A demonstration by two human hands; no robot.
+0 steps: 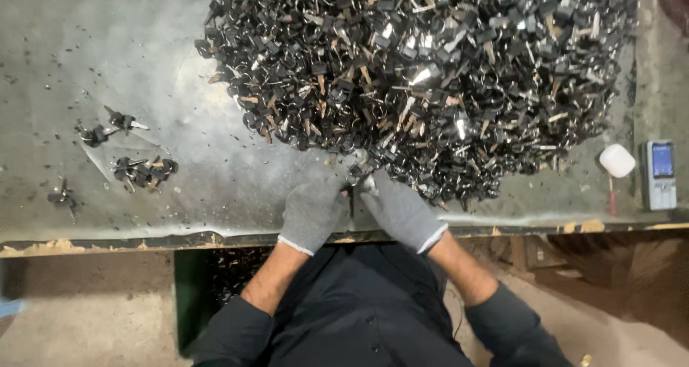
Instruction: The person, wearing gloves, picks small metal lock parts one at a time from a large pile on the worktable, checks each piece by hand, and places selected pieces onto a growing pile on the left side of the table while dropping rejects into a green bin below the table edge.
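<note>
Gloved hands (355, 205) at table edge (179, 236)

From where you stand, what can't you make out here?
- Head view: what the left hand and right hand pinch between them; the gloved fingers cover it.
- The pile of keys: its top is cut off by the frame's upper edge.
- The phone screen: too small to make out.

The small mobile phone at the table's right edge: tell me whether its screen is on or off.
On. The small grey mobile phone lies flat, face up, on the worn metal table, its screen glowing blue.
</note>
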